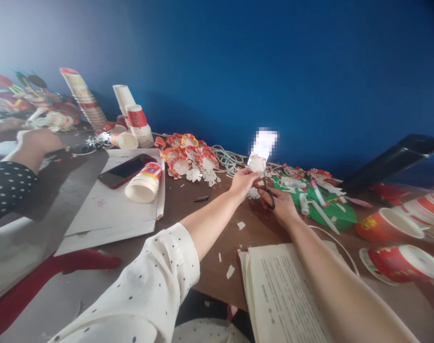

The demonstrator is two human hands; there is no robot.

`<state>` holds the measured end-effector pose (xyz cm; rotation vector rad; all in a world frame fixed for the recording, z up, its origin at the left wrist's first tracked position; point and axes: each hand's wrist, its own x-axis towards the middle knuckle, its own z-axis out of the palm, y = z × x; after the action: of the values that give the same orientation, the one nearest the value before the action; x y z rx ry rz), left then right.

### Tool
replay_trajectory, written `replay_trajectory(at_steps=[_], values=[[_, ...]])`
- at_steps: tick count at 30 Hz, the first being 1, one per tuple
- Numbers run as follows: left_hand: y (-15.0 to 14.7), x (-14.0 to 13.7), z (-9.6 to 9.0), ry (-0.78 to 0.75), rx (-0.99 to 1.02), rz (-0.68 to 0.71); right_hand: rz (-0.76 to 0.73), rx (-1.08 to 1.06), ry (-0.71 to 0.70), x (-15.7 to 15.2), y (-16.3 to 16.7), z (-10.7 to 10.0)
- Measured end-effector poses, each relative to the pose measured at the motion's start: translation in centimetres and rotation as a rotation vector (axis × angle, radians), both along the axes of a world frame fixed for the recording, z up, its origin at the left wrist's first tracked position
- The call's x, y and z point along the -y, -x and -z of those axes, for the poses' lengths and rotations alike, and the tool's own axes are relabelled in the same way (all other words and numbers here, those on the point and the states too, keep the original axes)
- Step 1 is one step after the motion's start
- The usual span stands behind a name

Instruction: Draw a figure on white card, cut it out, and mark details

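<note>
My left hand (242, 183) pinches a pale paper cutout (257, 163) with a trace of red on its edge. Close beside it, my right hand (283, 206) has its fingers in the dark handles of a pair of scissors (271, 199). The scissor blades point up toward the cutout; whether they touch it, I cannot tell. Just behind the paper stands a bright, pixelated rectangle (265, 143). Left of my hands lies a heap of red-and-white paper cutouts (191, 159), apparently cut from paper cups.
Scraps dot the brown table (209, 238). At left are a phone (126, 169), nested paper cups (144, 183) and another person's hand (41, 143). Printed sheets (281, 290) lie under my right forearm. To the right are a green sheet (336, 214) and red cups (390, 224). A blue wall (217, 71) rises behind.
</note>
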<state>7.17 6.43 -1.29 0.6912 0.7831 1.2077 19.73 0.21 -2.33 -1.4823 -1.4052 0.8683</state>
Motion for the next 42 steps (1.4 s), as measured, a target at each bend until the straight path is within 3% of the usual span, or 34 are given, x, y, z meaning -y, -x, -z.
replay_trajectory(at_steps=[8, 16, 42], values=[[0.08, -0.24, 0.49, -0.061, -0.167, -0.012, -0.011, -0.114, 0.013, -0.06, 0.10, 0.24], [0.09, 0.24, 0.07, -0.075, -0.207, -0.023, -0.053, -0.220, 0.043, -0.23, -0.47, 0.82], [-0.03, 0.68, -0.38, -0.041, -0.188, 0.005, -0.026, -0.115, -0.051, -0.30, -0.36, 0.79]])
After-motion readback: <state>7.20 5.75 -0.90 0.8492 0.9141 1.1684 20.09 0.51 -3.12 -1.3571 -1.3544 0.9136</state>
